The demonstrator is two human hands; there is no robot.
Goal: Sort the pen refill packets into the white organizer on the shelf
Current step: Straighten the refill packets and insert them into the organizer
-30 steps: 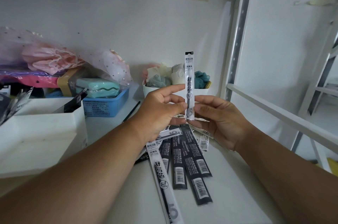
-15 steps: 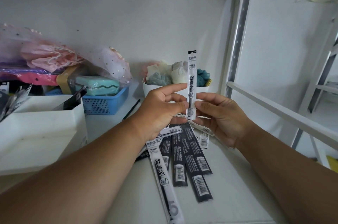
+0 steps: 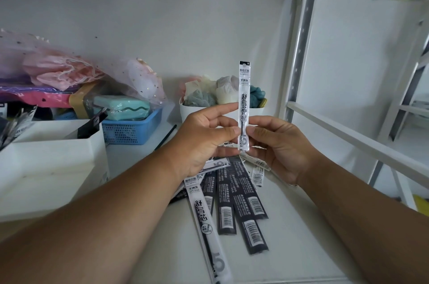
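White shelf (image 3: 290, 232) | left hand (image 3: 199, 142), right hand (image 3: 278, 146): narrow pinch grip on upright refill packet (image 3: 244, 98)

Head camera looks forward and down, close over shelf (image 3: 290, 249)

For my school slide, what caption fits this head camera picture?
Both hands, left hand and right hand, pinch a clear plastic pen refill packet upright above the shelf.

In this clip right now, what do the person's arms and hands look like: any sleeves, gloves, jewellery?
Both hands, the left hand and the right hand, are bare: no gloves, rings or watch show. Both forearms are uncovered as far as the frame edge, no sleeve in view.
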